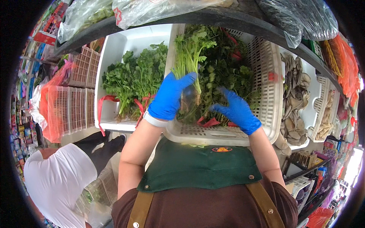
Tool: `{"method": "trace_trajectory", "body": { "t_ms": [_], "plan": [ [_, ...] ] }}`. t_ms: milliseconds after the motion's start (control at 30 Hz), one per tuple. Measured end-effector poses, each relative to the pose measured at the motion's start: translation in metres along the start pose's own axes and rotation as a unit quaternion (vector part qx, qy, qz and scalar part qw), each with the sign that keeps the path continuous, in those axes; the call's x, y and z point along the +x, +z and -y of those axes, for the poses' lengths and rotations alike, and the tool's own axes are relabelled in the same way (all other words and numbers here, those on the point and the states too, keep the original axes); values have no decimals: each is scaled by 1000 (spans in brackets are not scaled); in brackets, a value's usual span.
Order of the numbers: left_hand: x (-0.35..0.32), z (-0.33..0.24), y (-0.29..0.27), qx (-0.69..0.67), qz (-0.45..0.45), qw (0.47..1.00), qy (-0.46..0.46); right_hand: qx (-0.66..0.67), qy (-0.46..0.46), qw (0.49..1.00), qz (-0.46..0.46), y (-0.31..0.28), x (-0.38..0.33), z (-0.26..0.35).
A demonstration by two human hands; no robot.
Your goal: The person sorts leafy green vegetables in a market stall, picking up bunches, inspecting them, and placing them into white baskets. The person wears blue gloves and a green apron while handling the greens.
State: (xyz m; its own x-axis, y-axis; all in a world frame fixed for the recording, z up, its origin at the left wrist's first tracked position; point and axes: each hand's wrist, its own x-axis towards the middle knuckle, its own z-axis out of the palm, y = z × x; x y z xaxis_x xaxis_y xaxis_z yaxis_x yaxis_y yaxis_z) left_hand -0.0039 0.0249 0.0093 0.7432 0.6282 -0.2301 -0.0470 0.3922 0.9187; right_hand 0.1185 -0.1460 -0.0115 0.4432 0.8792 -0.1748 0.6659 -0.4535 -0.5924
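My left hand (172,95), in a blue glove, is closed around the stalks of a bunch of leafy green herbs (188,53). Pale stalks and leaves rise above the thumb, and thin root ends hang below. The bunch is over the left part of a white slatted basket (266,95). Darker herbs (226,72) fill that basket, some tied with red ribbon (209,122). My right hand (237,110), gloved in blue too, is over the basket's near right part. Its fingers are apart, slightly blurred, with nothing held between them.
A white foam box (99,79) of red-tied greens stands left of the basket. To the right lie grey mushrooms (294,102) in a white tray. A dark shelf edge (213,16) with plastic bags crosses above. Someone in a white shirt (61,178) bends at lower left.
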Motion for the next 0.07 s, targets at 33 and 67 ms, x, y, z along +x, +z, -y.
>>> {"method": "trace_trajectory", "body": {
  "t_ms": [33, 67],
  "plan": [
    [1, 2, 1, 4, 18, 1000, 22, 93, 28, 995, 13, -3, 3, 4],
    [1, -2, -4, 8, 49, 995, -88, 186, 55, 981, 26, -10, 10, 12]
  ]
}}
